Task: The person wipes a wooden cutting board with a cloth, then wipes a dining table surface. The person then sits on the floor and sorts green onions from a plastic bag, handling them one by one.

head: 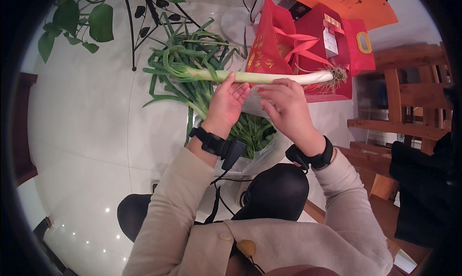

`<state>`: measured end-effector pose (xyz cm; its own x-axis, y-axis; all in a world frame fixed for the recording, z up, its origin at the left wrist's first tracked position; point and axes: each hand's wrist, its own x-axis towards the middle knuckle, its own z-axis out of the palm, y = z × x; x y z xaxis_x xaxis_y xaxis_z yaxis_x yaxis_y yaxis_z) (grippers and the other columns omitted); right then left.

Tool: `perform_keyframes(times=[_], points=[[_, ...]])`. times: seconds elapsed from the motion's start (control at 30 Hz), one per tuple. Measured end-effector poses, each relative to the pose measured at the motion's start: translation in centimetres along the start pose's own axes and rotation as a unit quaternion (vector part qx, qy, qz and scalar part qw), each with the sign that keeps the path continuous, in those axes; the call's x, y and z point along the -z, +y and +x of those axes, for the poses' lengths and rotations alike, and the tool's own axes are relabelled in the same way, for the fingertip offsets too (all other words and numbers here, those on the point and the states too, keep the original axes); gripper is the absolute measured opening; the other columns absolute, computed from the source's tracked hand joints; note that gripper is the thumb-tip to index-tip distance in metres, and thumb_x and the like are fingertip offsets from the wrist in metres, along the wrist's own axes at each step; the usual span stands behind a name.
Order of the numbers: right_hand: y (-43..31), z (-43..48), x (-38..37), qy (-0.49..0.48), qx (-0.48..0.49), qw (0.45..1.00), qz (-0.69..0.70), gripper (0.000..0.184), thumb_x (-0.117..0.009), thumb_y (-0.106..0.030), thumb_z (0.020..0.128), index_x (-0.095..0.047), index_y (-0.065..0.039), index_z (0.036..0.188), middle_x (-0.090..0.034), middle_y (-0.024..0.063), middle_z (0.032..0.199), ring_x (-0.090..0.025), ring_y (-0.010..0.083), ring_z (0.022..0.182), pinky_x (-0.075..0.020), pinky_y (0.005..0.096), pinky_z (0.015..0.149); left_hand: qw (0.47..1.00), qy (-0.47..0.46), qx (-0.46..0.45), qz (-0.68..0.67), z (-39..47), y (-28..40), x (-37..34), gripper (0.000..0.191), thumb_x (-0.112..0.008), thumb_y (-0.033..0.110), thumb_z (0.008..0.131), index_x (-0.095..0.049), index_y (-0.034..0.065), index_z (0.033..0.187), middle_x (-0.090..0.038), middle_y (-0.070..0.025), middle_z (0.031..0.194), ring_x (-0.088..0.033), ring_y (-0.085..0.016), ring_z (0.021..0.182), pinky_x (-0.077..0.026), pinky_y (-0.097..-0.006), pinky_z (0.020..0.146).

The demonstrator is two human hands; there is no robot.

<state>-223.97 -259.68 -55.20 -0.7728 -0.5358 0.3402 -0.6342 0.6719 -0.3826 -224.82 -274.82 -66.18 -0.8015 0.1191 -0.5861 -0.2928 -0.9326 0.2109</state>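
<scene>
A long leek or large green onion (260, 77) lies crosswise before me, its roots at the right and its green leaves bent back at the left. My left hand (228, 103), palm up, supports the stalk near its green part with the thumb over it. The fingertips of my right hand (287, 104) touch the white part nearer the roots; how firmly they grip is unclear. Beneath and to the left is a heap of green onion leaves (195, 56). Below my hands, leafy greens (252, 131) fill a clear plastic bag (276, 148).
Red gift bags (269, 41) stand just beyond the roots, with an orange bag (357, 5) behind. Wooden chairs (400, 128) are at the right. A black metal stand (133, 41) and a leafy plant (101, 23) are at the upper left. Cables lie near my knees.
</scene>
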Motion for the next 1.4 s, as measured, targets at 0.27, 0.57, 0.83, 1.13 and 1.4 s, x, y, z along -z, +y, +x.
perform_keyframes(times=[0.27,0.57,0.83,1.13,1.4], points=[[1.4,-0.8,-0.4,-0.171,-0.346,0.882,0.269,0.039,-0.062,-0.027,0.088,-0.059,0.001,0.115,-0.065,0.0125,0.104,-0.059,0.0246,0.1,-0.0449,0.0327,0.089,0.994,-0.092,-0.043,0.031,-1.2,0.1,-3.5,0.024,-0.063,0.025,0.089,-0.055,0.0066,0.102,-0.062,-0.0054,0.09,-0.063,-0.016,0.081,-0.052,-0.0289,0.073],[4.1,1.9,0.0,0.113,-0.307,0.679,0.657,0.031,-0.046,-0.026,0.097,-0.054,-0.001,0.115,-0.063,0.0097,0.104,-0.061,0.0156,0.087,-0.0508,0.0284,0.072,0.969,-0.197,0.0,0.148,-2.6,-1.2,-8.6,0.032,-0.054,0.032,0.093,-0.054,0.0082,0.115,-0.062,-0.0056,0.099,-0.06,-0.015,0.084,-0.05,-0.0298,0.076],[17.6,8.6,8.2,0.273,-0.308,0.704,0.579,0.038,-0.044,-0.036,0.097,-0.051,0.0,0.111,-0.061,0.0152,0.104,-0.061,0.0252,0.095,-0.0548,0.0362,0.079,0.944,-0.153,-0.053,0.289,-3.6,0.0,-4.5,0.032,-0.052,0.022,0.094,-0.05,0.0061,0.123,-0.06,-0.0058,0.101,-0.058,-0.012,0.08,-0.048,-0.0278,0.076],[36.0,7.3,13.3,0.338,-0.44,0.643,0.528,0.042,-0.045,-0.039,0.095,-0.053,0.001,0.103,-0.062,0.0158,0.091,-0.064,0.0284,0.083,-0.0575,0.0405,0.075,0.95,-0.016,-0.058,0.307,-1.9,0.5,2.8,0.023,-0.052,0.019,0.094,-0.055,0.0061,0.112,-0.061,-0.0063,0.096,-0.056,-0.011,0.072,-0.048,-0.0244,0.07],[40.8,1.6,11.7,0.359,-0.468,0.656,0.47,0.035,-0.042,-0.033,0.098,-0.048,-0.002,0.113,-0.06,0.0138,0.092,-0.061,0.0238,0.075,-0.0572,0.0366,0.072,0.942,0.048,-0.056,0.328,-0.9,1.8,5.2,0.023,-0.052,0.02,0.094,-0.056,0.0055,0.111,-0.062,-0.0065,0.094,-0.057,-0.012,0.073,-0.048,-0.0255,0.07]])
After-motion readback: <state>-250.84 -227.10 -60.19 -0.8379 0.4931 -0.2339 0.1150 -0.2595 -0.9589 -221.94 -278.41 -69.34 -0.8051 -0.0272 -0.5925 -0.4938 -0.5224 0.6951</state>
